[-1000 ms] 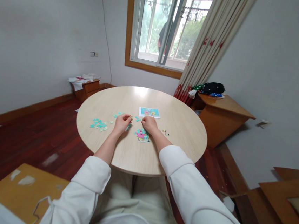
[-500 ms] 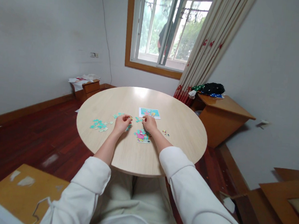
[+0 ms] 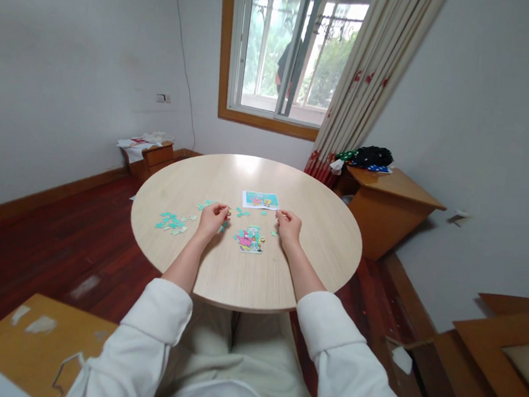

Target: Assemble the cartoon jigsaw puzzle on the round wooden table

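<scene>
On a round table, my left hand (image 3: 212,220) pinches a small jigsaw puzzle piece (image 3: 229,211) with a yellowish face. My right hand (image 3: 288,227) has thumb and fingers together at the right of the picture card; whatever is between them is too small to make out. Between the hands and nearer me lies a partly joined puzzle (image 3: 250,239) with a pink figure. Loose turquoise pieces (image 3: 171,222) are heaped to the left, and a few more turquoise pieces (image 3: 243,213) lie between my hands. The picture card (image 3: 261,200) lies flat beyond them.
The pale round table (image 3: 242,284) stands before my lap. A wooden cabinet (image 3: 396,192) with dark cloth on it is at the right, below a curtain. At the lower left is a worn wooden surface (image 3: 45,333). A person (image 3: 285,69) shows dimly through the window.
My right hand has moved right, away from the loose pieces above the joined puzzle, uncovering a turquoise piece there. My left hand stays nearly in place with its piece.
</scene>
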Tool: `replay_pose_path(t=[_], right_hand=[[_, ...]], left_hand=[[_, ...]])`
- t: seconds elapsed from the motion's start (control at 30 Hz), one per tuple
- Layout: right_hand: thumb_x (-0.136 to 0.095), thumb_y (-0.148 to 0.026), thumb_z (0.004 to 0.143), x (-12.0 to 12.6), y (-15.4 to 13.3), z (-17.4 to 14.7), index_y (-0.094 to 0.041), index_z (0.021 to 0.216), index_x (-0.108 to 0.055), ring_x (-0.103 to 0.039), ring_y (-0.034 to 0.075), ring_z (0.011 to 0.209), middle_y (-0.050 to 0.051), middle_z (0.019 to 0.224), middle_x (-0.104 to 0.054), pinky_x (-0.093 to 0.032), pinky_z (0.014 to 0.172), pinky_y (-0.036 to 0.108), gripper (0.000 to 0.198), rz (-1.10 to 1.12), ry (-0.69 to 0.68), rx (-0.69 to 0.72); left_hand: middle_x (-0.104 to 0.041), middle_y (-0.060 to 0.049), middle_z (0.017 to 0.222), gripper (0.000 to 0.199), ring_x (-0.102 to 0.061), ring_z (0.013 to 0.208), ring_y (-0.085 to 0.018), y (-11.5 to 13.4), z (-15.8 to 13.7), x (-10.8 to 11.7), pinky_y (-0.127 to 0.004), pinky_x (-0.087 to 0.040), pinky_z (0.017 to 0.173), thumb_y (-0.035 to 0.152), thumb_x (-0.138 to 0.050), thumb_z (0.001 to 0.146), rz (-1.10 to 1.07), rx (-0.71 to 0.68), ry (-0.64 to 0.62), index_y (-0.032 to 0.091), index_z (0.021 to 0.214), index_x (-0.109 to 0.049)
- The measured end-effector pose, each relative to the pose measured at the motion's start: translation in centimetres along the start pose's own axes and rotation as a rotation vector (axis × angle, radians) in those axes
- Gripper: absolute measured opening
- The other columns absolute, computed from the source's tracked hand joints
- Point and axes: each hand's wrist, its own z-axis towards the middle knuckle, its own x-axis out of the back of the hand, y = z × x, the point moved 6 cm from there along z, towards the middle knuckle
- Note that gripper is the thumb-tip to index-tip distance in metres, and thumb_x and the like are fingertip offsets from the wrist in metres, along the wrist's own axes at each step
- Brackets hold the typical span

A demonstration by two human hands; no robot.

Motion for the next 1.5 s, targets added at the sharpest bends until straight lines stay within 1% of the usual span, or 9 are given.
replay_pose_path(t=[0.07,0.2,0.33,0.43,0.6,0.83,1.07,1.23,1.5], right_hand=[[-0.06,-0.046,0.067,0.4,0.1,-0.6,-0.014,0.077,-0.061,-0.056,0.013,0.056,0.002,0.06,-0.062,-0.04,0.048,0.021,0.033,0.112,0.011,-0.029],[-0.064,-0.046,0.065,0.6,-0.9,-1.6,-0.015,0.077,-0.06,-0.061,0.014,0.067,0.005,0.07,-0.068,-0.045,0.052,0.021,0.033,0.199,-0.032,0.025],[-0.066,-0.044,0.066,0.0,-1.3,-2.5,-0.016,0.079,-0.06,-0.064,0.014,0.069,0.005,0.073,-0.069,-0.05,0.057,0.023,0.031,0.269,-0.169,0.012],[-0.069,-0.041,0.065,-0.5,-1.3,-3.1,-0.018,0.085,-0.058,-0.066,0.013,0.07,0.003,0.076,-0.069,-0.052,0.061,0.024,0.032,0.327,-0.285,-0.005],[-0.073,-0.038,0.062,-1.0,-1.1,-3.5,-0.019,0.089,-0.055,-0.068,0.015,0.069,0.001,0.074,-0.069,-0.055,0.063,0.027,0.037,0.406,-0.354,-0.057],[-0.071,-0.031,0.066,-1.4,-0.2,-3.3,-0.017,0.082,-0.059,-0.069,0.016,0.068,0.002,0.07,-0.069,-0.057,0.061,0.028,0.024,0.43,-0.356,-0.146],[-0.072,-0.029,0.065,-1.6,0.0,-3.3,-0.016,0.079,-0.064,-0.069,0.018,0.067,0.003,0.067,-0.069,-0.058,0.062,0.029,0.02,0.419,-0.359,-0.162],[-0.071,-0.03,0.064,-1.5,0.2,-2.9,-0.015,0.078,-0.067,-0.066,0.016,0.065,0.004,0.068,-0.068,-0.055,0.062,0.028,0.022,0.377,-0.349,-0.101],[-0.061,-0.033,0.067,-0.8,0.0,-2.6,-0.015,0.084,-0.07,-0.058,0.011,0.058,0.003,0.069,-0.066,-0.048,0.056,0.025,0.026,0.171,-0.33,0.037]], left_hand=[[-0.061,0.0,0.059,0.021,-0.056,0.049,-0.009,-0.2,0.0,-0.1,-0.023,-0.047,0.051,0.031,-0.069,0.062,-0.008,0.02,0.006,0.014,0.069,-0.059],[-0.061,0.001,0.061,0.024,-0.059,0.051,-0.01,-0.7,0.0,-0.2,-0.024,-0.05,0.053,0.032,-0.068,0.066,-0.098,0.078,0.0,0.014,0.074,-0.054],[-0.063,-0.002,0.068,0.025,-0.063,0.059,-0.011,-0.8,-0.4,-0.7,-0.028,-0.054,0.062,0.032,-0.067,0.069,-0.18,0.16,-0.069,0.014,0.077,-0.052],[-0.065,-0.003,0.072,0.022,-0.064,0.064,-0.011,-0.4,-0.8,-1.0,-0.031,-0.055,0.07,0.026,-0.067,0.069,-0.241,0.179,-0.089,0.015,0.077,-0.051],[-0.068,-0.006,0.074,0.022,-0.066,0.071,-0.014,0.2,-1.4,-1.7,-0.036,-0.055,0.076,0.017,-0.069,0.065,-0.296,0.197,-0.125,0.014,0.078,-0.051],[-0.069,-0.01,0.08,0.03,-0.067,0.076,-0.017,0.2,-1.9,-2.4,-0.036,-0.055,0.079,0.013,-0.069,0.065,-0.292,0.238,-0.206,0.011,0.093,-0.057],[-0.069,-0.011,0.08,0.024,-0.068,0.077,-0.019,0.4,-2.2,-2.6,-0.038,-0.054,0.081,0.01,-0.069,0.065,-0.293,0.246,-0.237,0.009,0.087,-0.059],[-0.069,-0.012,0.08,0.021,-0.067,0.079,-0.02,0.5,-2.4,-2.7,-0.04,-0.053,0.082,0.013,-0.072,0.065,-0.284,0.256,-0.253,0.008,0.082,-0.06],[-0.068,-0.009,0.075,0.018,-0.066,0.071,-0.016,0.4,-2.3,-2.7,-0.038,-0.052,0.082,0.016,-0.072,0.064,-0.253,0.249,-0.26,0.009,0.077,-0.062]])
